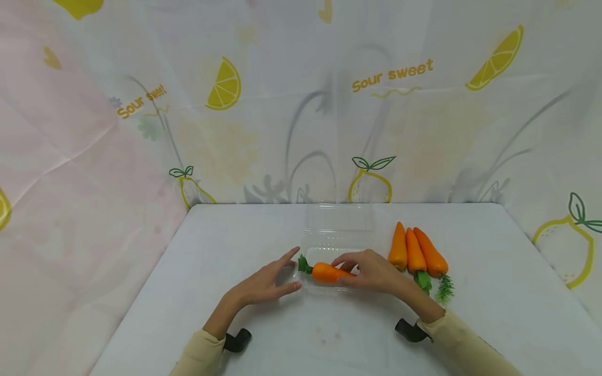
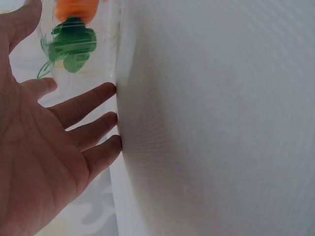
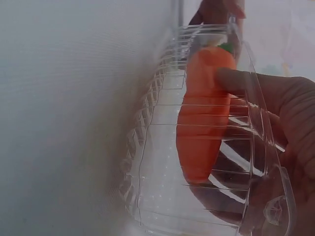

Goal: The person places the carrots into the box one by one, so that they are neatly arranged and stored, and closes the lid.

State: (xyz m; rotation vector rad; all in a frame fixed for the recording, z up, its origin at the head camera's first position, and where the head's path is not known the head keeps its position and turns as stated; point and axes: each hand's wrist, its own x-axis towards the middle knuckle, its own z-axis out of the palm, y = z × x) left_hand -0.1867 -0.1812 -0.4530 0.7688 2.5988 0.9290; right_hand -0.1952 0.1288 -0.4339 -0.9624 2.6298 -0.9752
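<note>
A clear plastic clamshell box stands on the white table with its lid folded back towards the wall. My right hand reaches inside and holds an orange toy carrot between thumb and fingers. The carrot lies lengthwise in the box, its green leafy top at the left end. Seen through the box wall in the right wrist view, the carrot has the thumb on its side. My left hand is spread at the box's left end, thumb and fingers straight, fingertips down at the tabletop.
Three more orange carrots lie side by side to the right of the box, green tops towards me. A lemon-printed cloth hangs behind and beside the white table. Black wrist mounts sit under both forearms.
</note>
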